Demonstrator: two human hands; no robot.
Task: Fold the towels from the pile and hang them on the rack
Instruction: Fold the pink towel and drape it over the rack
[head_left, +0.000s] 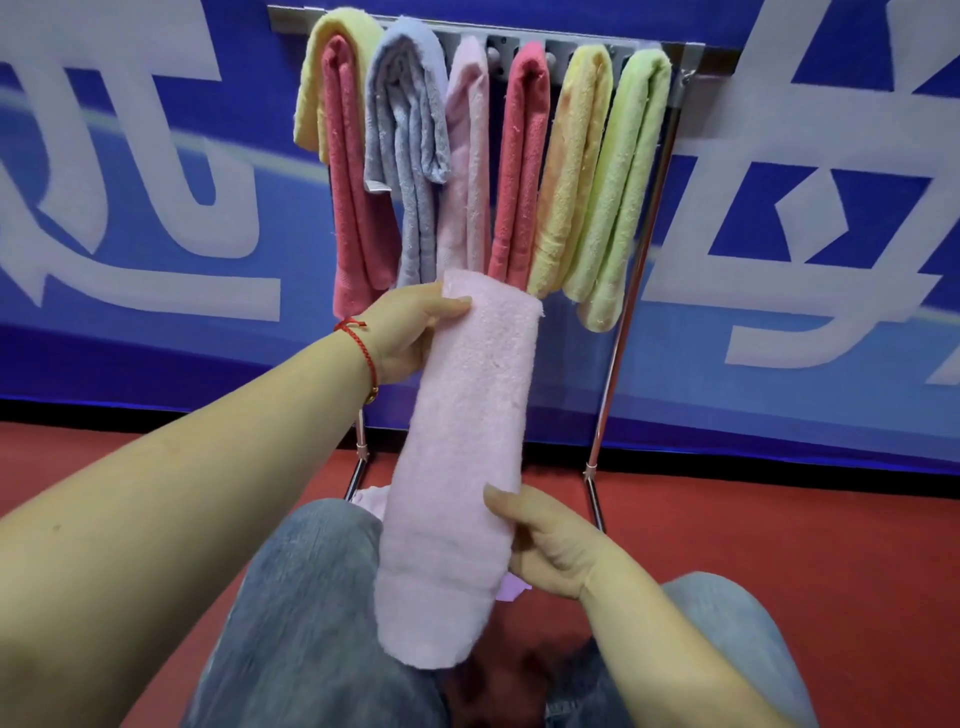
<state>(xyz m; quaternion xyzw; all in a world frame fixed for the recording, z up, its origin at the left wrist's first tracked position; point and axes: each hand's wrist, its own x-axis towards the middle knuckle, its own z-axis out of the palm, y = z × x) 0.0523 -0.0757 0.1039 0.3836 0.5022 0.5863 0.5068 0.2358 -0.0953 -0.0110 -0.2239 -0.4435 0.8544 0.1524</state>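
Note:
A light pink towel (462, 457), folded into a long narrow strip, stretches between my two hands in front of the rack. My left hand (410, 332) pinches its upper end, thumb on top. My right hand (545, 540) grips its right edge lower down, thumb on the front. The metal rack (623, 322) stands against the wall and carries several folded towels: yellow over red (337, 156), grey-blue (410, 145), pale pink (467, 156), red (522, 156), yellow (571, 166) and light green (623, 176). A bit of pink cloth (370, 500) shows on the floor behind the held towel.
A blue banner wall (156, 260) with large white characters stands right behind the rack. The floor (779, 519) is red. My knees in grey jeans (311, 597) fill the bottom of the view. A red cord bracelet circles my left wrist.

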